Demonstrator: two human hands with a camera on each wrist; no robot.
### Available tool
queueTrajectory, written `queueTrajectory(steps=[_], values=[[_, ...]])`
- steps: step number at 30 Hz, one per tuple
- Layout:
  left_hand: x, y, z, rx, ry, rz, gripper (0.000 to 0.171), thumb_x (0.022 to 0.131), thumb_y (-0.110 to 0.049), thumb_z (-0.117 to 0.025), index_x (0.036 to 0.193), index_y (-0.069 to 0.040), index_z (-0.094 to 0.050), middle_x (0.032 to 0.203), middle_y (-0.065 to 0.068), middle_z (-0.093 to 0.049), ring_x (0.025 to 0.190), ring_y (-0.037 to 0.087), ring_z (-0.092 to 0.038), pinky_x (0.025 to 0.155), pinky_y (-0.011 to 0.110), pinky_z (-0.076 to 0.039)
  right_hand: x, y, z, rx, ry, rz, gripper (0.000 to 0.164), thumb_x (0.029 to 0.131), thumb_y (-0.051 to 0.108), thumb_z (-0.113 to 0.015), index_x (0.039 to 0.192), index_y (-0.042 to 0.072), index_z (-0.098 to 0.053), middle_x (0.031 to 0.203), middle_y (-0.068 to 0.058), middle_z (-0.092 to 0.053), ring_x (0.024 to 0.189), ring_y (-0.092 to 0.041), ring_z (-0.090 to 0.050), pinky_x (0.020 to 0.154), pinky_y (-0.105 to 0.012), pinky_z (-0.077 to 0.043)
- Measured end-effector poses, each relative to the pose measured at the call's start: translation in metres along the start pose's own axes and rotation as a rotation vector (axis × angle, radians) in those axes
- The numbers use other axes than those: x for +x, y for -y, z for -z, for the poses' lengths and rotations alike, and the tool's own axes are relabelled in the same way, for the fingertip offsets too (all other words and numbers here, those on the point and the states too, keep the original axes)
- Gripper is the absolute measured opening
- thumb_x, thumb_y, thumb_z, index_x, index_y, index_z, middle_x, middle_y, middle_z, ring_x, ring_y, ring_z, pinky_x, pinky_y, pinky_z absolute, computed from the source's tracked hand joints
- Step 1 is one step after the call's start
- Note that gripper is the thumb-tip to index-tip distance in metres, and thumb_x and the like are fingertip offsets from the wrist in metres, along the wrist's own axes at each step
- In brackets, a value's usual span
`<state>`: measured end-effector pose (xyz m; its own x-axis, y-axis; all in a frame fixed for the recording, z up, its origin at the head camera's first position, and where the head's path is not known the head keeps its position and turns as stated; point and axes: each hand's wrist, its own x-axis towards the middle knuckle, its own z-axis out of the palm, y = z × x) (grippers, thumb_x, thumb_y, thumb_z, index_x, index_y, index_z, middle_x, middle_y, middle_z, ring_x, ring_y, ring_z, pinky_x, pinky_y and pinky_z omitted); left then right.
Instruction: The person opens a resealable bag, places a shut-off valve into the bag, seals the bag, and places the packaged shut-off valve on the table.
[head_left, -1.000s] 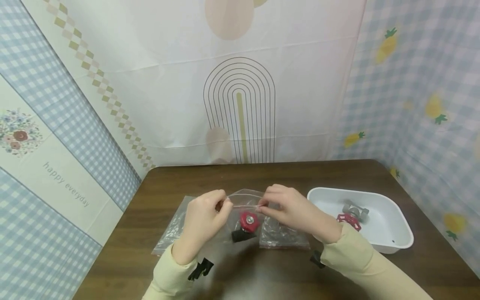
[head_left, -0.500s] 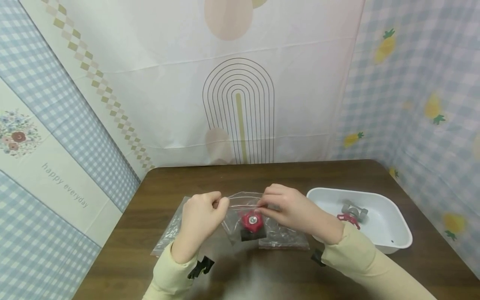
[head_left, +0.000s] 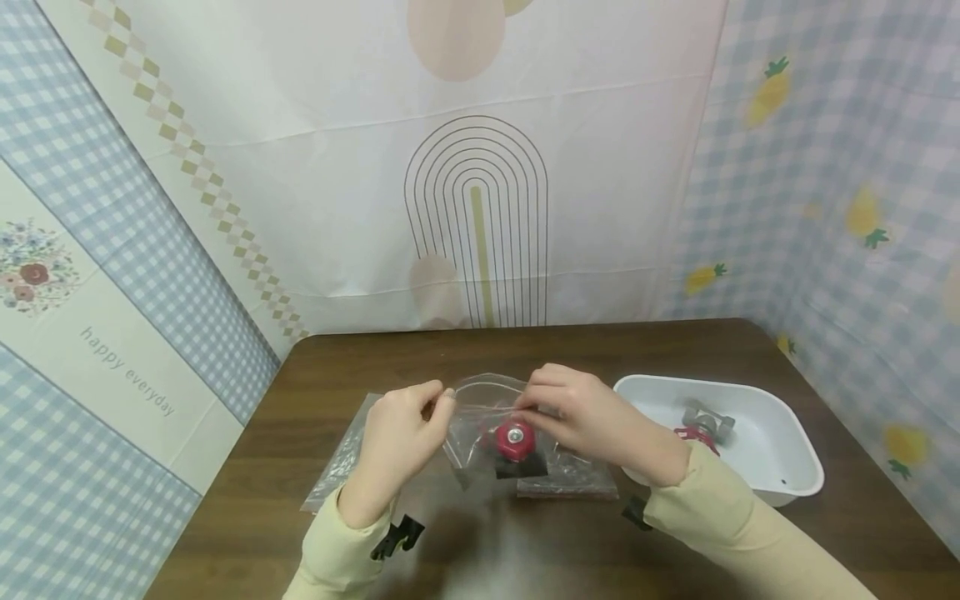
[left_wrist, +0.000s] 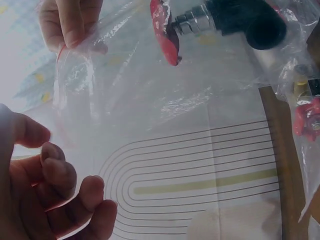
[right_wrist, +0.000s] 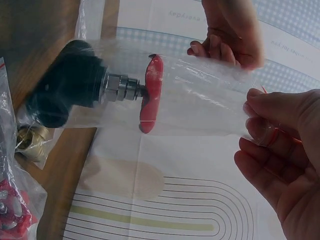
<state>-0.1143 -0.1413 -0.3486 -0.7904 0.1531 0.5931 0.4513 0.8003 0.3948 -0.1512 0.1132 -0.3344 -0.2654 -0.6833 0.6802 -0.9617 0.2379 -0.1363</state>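
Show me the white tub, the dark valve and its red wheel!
White tub [head_left: 763,450], head view: bare floor inside.
Dark valve [right_wrist: 80,85], right wrist view: main body.
Red wheel [right_wrist: 152,95], right wrist view: rim.

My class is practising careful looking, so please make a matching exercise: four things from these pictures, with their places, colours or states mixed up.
1. right hand
2. black valve
3. grey valve
4. table

A. brown
B. in the white tray
C. pinching the clear bag
D. inside the clear bag

Pairs: 1-C, 2-D, 3-B, 4-A
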Motion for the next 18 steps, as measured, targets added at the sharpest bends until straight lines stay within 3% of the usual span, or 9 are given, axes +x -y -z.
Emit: queueTrajectory(steps=[4, 7, 9, 11, 16, 18], values=[[-0.002, 0.003, -0.001, -0.036, -0.014, -0.013, 0.028, 0.098, -0.022, -0.059, 0.071, -0.020, -0.053, 0.060, -0.012, -0.040, 0.052, 0.006, -0.039, 0.047, 0.025, -0.033, 0.000, 0.000, 0.001, 0.008, 0.001, -0.003, 0.016, 0.080, 0.004, -0.083, 0.092, 0.010, -0.074, 0.088, 0.007, -0.065, 0.081, -0.008, -0.058, 0.071, -0.017, -0.051], [-0.003, 0.007, -0.003, -0.101, -0.017, -0.050, 0.005, 0.098, -0.020, -0.061, 0.098, -0.016, -0.064, 0.078, -0.009, -0.055, 0.067, 0.007, -0.055, 0.059, 0.027, -0.049, -0.001, 0.000, 0.003, 0.010, -0.004, -0.001, 0.017, 0.080, 0.003, -0.083, 0.093, 0.010, -0.074, 0.089, 0.007, -0.065, 0.082, -0.008, -0.059, 0.071, -0.017, -0.051], [-0.003, 0.011, -0.003, -0.144, -0.005, -0.107, 0.019, 0.097, -0.018, -0.063, 0.115, -0.014, -0.064, 0.094, -0.007, -0.062, 0.078, 0.008, -0.060, 0.065, 0.030, -0.054, -0.001, 0.000, 0.005, 0.010, -0.003, 0.000, 0.018, 0.080, 0.003, -0.082, 0.093, 0.011, -0.074, 0.089, 0.007, -0.065, 0.082, -0.008, -0.058, 0.071, -0.017, -0.051], [-0.003, 0.014, -0.003, -0.179, 0.027, -0.176, 0.031, 0.096, -0.017, -0.064, 0.127, -0.017, -0.062, 0.111, -0.004, -0.063, 0.075, 0.007, -0.060, 0.064, 0.027, -0.055, -0.002, -0.001, 0.006, 0.013, -0.001, 0.002, 0.018, 0.080, 0.002, -0.082, 0.094, 0.011, -0.073, 0.090, 0.007, -0.065, 0.082, -0.008, -0.058, 0.072, -0.017, -0.051], [-0.001, 0.018, -0.002, -0.188, 0.098, -0.295, 0.035, 0.095, -0.017, -0.067, 0.130, -0.022, -0.064, 0.127, 0.000, -0.060, 0.067, 0.005, -0.053, 0.056, 0.019, -0.048, -0.003, -0.001, 0.008, 0.016, 0.008, 0.007, 0.018, 0.079, 0.003, -0.082, 0.092, 0.011, -0.073, 0.090, 0.007, -0.065, 0.082, -0.007, -0.058, 0.073, -0.015, -0.050], [-0.001, 0.019, -0.002, -0.179, 0.102, -0.327, 0.030, 0.094, -0.018, -0.069, 0.125, -0.019, -0.067, 0.124, 0.000, -0.063, 0.079, 0.007, -0.057, 0.062, 0.020, -0.050, -0.004, -0.001, 0.009, 0.016, 0.011, 0.005, 0.018, 0.079, 0.003, -0.083, 0.092, 0.011, -0.073, 0.090, 0.007, -0.065, 0.083, -0.007, -0.058, 0.073, -0.015, -0.049]])
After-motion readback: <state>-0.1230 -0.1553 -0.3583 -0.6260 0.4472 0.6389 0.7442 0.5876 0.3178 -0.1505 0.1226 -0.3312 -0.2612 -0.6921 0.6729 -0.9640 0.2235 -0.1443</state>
